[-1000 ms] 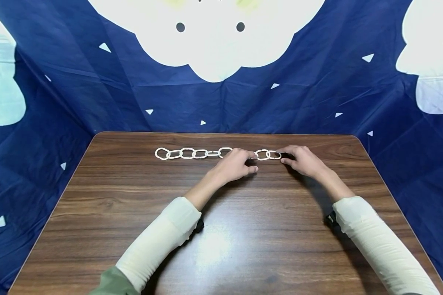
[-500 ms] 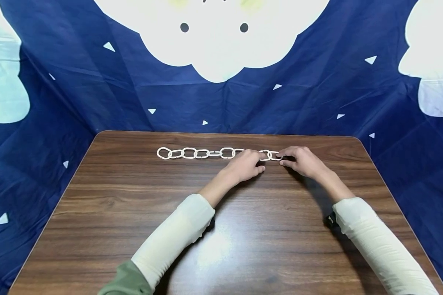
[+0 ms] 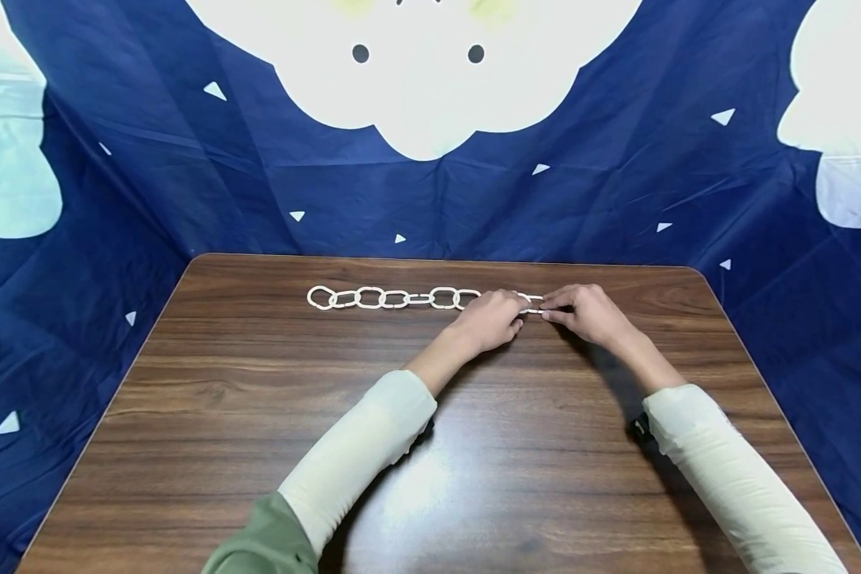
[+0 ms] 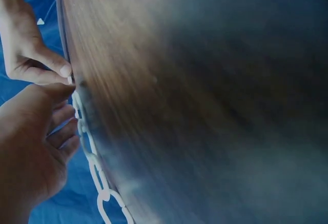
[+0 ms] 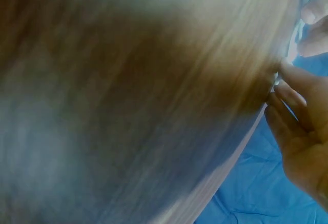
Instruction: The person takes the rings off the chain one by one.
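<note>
A chain of white plastic links [image 3: 419,301] lies stretched from left to right along the far part of the wooden table [image 3: 416,375]. My left hand [image 3: 489,319] covers part of it towards the right end, thumb and fingers closing round a link there. At the chain's right end, my right hand [image 3: 587,312] pinches the last link between thumb and fingers. The two sets of fingertips are only a short gap apart. In the left wrist view, the links [image 4: 106,195] trail back below my left hand, whose fingers partly hide them.
Behind the table hangs a dark blue cloth [image 3: 273,191] with white cloud shapes [image 3: 416,96] and small triangles. The table's far edge runs just beyond the chain. Both forearms wear pale sleeves [image 3: 362,438], and a dark wrist device shows under the right cuff.
My left hand has slid right along the chain, its fingers closing on a link near the right end. My right hand stays at the end link, its fingertips drawn closer together.
</note>
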Motion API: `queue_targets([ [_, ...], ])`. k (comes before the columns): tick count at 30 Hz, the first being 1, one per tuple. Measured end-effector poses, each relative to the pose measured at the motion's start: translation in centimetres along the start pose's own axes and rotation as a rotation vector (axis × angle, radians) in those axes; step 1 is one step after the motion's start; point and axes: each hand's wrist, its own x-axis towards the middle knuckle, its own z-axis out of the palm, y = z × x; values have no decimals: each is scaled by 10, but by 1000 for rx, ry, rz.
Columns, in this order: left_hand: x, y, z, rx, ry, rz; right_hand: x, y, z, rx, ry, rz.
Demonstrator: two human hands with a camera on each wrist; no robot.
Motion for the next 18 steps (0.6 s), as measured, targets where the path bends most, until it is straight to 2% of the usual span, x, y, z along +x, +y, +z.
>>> queue_targets([
  [2,1,1,0,0,-9,-20,1,18,10,-14,32,-13],
  [5,3,4,0,5,-15,-53,2,19,10,-26,30,-3],
  [9,5,6,2,31,-3,-72,4,-20,-8,-73,-14,38],
  [12,7,7,3,45,2,-76,5,-29,-12,-100,-27,46],
  [15,7,6,4,39,-8,-87,4,-26,-9,-93,-14,0],
  [18,8,4,5,24,-17,-96,3,-6,1,-41,37,-83],
])
